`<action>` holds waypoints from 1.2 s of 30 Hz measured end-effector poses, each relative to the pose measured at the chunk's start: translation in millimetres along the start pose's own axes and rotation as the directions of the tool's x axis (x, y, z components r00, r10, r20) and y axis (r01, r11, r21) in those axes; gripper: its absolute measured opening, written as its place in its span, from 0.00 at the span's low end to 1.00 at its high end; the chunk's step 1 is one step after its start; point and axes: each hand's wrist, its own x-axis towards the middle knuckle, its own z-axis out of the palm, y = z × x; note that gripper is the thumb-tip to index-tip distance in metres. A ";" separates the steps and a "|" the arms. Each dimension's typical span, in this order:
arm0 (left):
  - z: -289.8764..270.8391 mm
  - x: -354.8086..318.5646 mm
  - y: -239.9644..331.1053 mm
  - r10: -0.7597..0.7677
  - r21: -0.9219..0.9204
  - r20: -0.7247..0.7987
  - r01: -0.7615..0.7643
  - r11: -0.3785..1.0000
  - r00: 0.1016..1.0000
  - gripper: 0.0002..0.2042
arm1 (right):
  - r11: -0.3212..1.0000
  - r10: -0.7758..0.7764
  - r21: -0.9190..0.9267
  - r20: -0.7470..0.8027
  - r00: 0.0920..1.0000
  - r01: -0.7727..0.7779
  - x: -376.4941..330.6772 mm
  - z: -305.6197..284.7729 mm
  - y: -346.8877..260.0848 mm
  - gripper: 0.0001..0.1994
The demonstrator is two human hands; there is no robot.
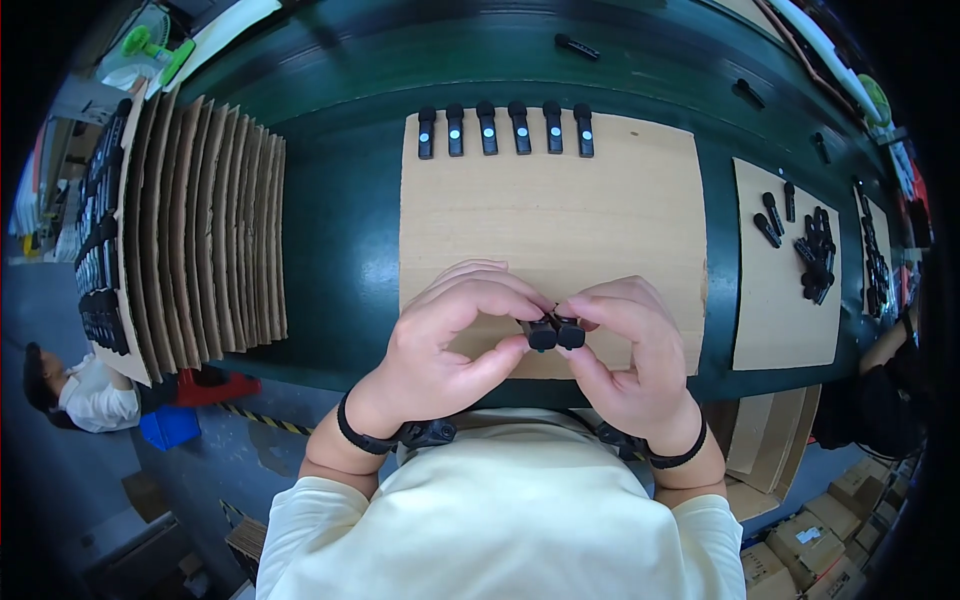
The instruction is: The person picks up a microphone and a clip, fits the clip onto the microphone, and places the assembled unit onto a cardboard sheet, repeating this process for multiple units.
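My left hand (435,335) pinches a small black microphone (541,335) between thumb and fingers. Just beside it, my right hand (635,335) grips a second small black microphone (571,333). The two pieces are side by side with their ends toward me, and fingers cover part of them. Both hands are over the near part of a flat cardboard sheet (550,215). Along that sheet's far edge lies a row of several black microphones (488,130), each with a rounded dark head and a pale round dot on its body.
Many upright cardboard sheets (210,235) stand packed together on the left of the green table (345,200). Another cardboard sheet (785,320) on the right carries a heap of black microphones (818,250). Loose pieces lie farther back. A person (95,390) is at far left, another person (875,390) at right.
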 end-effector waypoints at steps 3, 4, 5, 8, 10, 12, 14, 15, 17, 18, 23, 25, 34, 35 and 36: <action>0.3 1.9 0.5 0.008 0.001 0.004 -0.008 1.000 1.000 0.13 | 0.998 -0.052 -0.029 0.012 0.999 0.052 3.7 -3.1 0.7 0.23; 0.2 3.1 1.2 0.009 0.003 0.008 -0.009 1.000 1.000 0.13 | 0.998 -0.054 -0.034 0.011 0.998 0.054 4.3 -4.5 0.0 0.23; 0.0 4.6 2.2 0.011 0.006 0.011 -0.011 1.000 1.000 0.13 | 0.998 -0.030 -0.047 0.017 0.999 0.031 4.5 -6.2 -1.2 0.21; -5.9 12.6 9.2 0.050 0.081 0.060 -0.055 0.995 0.997 0.13 | 0.996 0.007 -0.087 0.024 1.000 -0.005 8.3 -18.8 -2.3 0.17; -13.0 18.3 12.6 0.075 0.118 0.083 -0.084 0.989 0.994 0.13 | 0.990 0.039 -0.137 0.089 0.995 -0.026 11.1 -37.6 2.1 0.16; -23.2 24.3 16.8 0.024 0.137 0.074 -0.034 0.990 0.997 0.13 | 0.984 0.050 -0.174 0.119 0.992 -0.029 15.8 -58.3 6.4 0.16; -32.0 31.5 17.7 0.011 0.144 0.068 -0.021 0.989 0.998 0.13 | 0.960 0.127 -0.270 0.193 0.973 -0.072 23.7 -80.2 12.9 0.14; -37.1 36.8 16.4 0.006 0.181 0.079 -0.020 0.983 0.997 0.12 | 0.944 0.168 -0.317 0.227 0.959 -0.090 28.5 -88.7 17.5 0.14; -43.1 49.5 13.7 -0.008 0.258 0.095 -0.017 0.966 0.995 0.12 | 0.935 0.178 -0.343 0.240 0.954 -0.088 38.2 -100.8 32.1 0.13; -43.2 56.4 12.7 0.002 0.258 0.090 -0.025 0.966 0.996 0.12 | 0.928 0.194 -0.361 0.254 0.948 -0.094 43.4 -105.2 41.0 0.13; -42.0 97.0 2.9 0.004 0.355 0.091 -0.037 0.934 0.996 0.10 | 0.894 0.227 -0.443 0.304 0.925 -0.074 66.7 -108.9 90.7 0.11; -40.6 110.4 4.6 0.014 0.395 0.135 -0.067 0.916 0.991 0.09 | 0.889 0.160 -0.459 0.312 0.937 0.001 77.6 -105.6 106.3 0.11; -30.7 108.2 -3.3 0.025 0.477 0.262 -0.152 0.866 0.965 0.11 | 0.817 0.001 -0.520 0.435 0.900 0.251 75.0 -82.2 137.9 0.10; -29.6 106.0 -1.5 0.039 0.484 0.276 -0.174 0.858 0.960 0.11 | 0.817 0.003 -0.511 0.469 0.883 0.268 72.7 -81.6 139.5 0.10; -28.6 104.2 0.5 0.052 0.490 0.290 -0.195 0.850 0.955 0.11 | 0.817 0.005 -0.510 0.471 0.882 0.268 72.0 -81.5 141.0 0.10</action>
